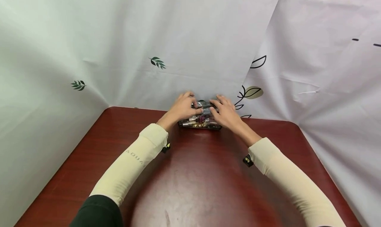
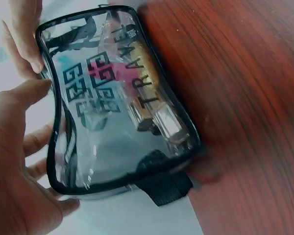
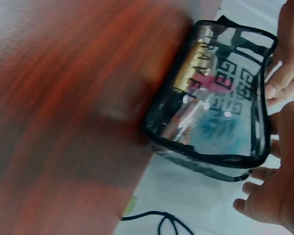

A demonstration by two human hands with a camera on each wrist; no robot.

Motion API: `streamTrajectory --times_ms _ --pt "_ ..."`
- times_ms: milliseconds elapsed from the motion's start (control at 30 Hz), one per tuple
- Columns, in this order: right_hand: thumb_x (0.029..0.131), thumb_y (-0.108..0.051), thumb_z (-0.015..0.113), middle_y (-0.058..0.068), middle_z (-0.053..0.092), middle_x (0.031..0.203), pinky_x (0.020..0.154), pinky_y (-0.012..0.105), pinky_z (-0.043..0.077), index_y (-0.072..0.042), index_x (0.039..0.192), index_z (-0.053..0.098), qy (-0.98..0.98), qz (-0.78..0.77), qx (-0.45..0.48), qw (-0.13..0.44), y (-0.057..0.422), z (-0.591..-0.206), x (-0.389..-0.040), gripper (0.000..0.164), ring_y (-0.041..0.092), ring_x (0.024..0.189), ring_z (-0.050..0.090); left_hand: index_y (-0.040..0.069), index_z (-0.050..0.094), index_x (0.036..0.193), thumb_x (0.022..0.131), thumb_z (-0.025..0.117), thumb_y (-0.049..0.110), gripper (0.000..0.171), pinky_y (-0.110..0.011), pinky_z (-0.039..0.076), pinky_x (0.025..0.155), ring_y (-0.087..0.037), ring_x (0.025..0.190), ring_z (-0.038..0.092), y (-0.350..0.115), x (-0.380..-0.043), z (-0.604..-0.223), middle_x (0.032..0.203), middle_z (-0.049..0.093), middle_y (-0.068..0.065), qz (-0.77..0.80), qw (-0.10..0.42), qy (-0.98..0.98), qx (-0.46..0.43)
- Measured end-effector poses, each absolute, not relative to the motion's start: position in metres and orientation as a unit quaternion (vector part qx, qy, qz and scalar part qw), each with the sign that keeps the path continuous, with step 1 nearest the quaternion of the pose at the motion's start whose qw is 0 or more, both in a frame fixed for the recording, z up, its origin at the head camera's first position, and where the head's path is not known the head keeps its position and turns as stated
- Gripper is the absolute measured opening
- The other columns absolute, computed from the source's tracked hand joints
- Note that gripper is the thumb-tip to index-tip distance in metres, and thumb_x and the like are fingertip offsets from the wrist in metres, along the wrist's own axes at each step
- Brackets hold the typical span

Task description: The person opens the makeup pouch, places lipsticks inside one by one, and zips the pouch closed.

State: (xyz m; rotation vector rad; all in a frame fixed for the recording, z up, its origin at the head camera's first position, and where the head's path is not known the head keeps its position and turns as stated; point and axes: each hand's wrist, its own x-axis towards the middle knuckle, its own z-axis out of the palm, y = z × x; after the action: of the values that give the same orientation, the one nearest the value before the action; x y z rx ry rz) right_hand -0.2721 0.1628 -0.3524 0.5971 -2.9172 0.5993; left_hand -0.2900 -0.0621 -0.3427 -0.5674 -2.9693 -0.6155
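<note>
A clear pouch [image 1: 201, 121] with black trim and the word TRAVEL stands on the table against the backdrop, its front facing me. Through its plastic, small bottles or tubes, a pink patch and something bluish show in both wrist views. My left hand [image 1: 182, 107] holds the pouch's upper left part, thumb at the black top edge and fingers behind. On the upper right, my right hand [image 1: 227, 113] grips it likewise; in the right wrist view its fingers [image 3: 264, 172] reach behind the pouch [image 3: 213, 98]. The back of the pouch is hidden.
The reddish-brown table [image 1: 190, 180] extends from the pouch toward me. A white backdrop [image 1: 202, 38] with leaf prints rises behind and along both sides. In the right wrist view, a dark cable [image 3: 157, 213] lies beyond the table's edge.
</note>
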Motion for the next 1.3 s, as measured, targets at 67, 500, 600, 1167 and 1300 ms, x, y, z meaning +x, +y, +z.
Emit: streamTrajectory --times_ms 67,500,600,1167,1300 --pt "0.112 -0.044 0.034 0.013 0.015 0.175 0.127 0.065 0.015 -0.022 0.163 0.036 -0.960 0.197 0.196 0.032 0.164 -0.357 -0.275 0.056 0.039 0.162 0.011 0.021 0.077 0.100 0.096 0.068 0.054 0.034 -0.053 0.038 0.118 -0.035 0.147 0.039 -0.058 -0.290 -0.340 0.161 0.042 -0.005 -0.182 0.027 -0.967 -0.177" --pt "0.113 -0.047 0.027 0.013 0.001 0.176 0.122 0.069 0.024 -0.028 0.167 0.024 -0.953 0.223 0.205 0.017 0.164 -0.368 -0.278 0.057 0.046 0.161 0.006 0.019 0.073 0.083 0.103 0.061 0.035 0.029 -0.061 0.014 0.130 -0.036 0.153 0.032 -0.043 -0.288 -0.333 0.159 0.044 -0.005 -0.124 0.032 -0.973 -0.190" --pt "0.113 -0.045 0.027 0.014 0.005 0.176 0.124 0.067 0.022 -0.026 0.166 0.027 -0.954 0.206 0.218 0.022 0.162 -0.368 -0.277 0.056 0.044 0.161 0.007 0.018 0.071 0.079 0.103 0.058 0.034 0.031 -0.065 0.013 0.128 -0.037 0.153 0.031 -0.042 -0.289 -0.335 0.159 0.044 -0.005 -0.113 0.038 -0.974 -0.192" --pt "0.112 -0.046 0.029 0.015 0.018 0.174 0.121 0.065 0.028 -0.024 0.165 0.029 -0.957 0.183 0.226 0.022 0.161 -0.368 -0.277 0.058 0.046 0.154 0.020 0.012 0.070 0.081 0.106 0.048 0.026 0.036 -0.073 0.013 0.124 -0.044 0.155 0.026 -0.043 -0.290 -0.334 0.165 0.035 -0.011 -0.132 0.047 -0.976 -0.165" --pt "0.112 -0.048 0.029 0.014 0.018 0.174 0.119 0.066 0.030 -0.025 0.166 0.028 -0.959 0.184 0.217 0.016 0.161 -0.368 -0.277 0.059 0.045 0.155 0.019 0.014 0.070 0.078 0.104 0.051 0.027 0.035 -0.074 0.013 0.124 -0.045 0.157 0.021 -0.046 -0.290 -0.324 0.168 0.030 -0.010 -0.126 0.024 -0.979 -0.159"
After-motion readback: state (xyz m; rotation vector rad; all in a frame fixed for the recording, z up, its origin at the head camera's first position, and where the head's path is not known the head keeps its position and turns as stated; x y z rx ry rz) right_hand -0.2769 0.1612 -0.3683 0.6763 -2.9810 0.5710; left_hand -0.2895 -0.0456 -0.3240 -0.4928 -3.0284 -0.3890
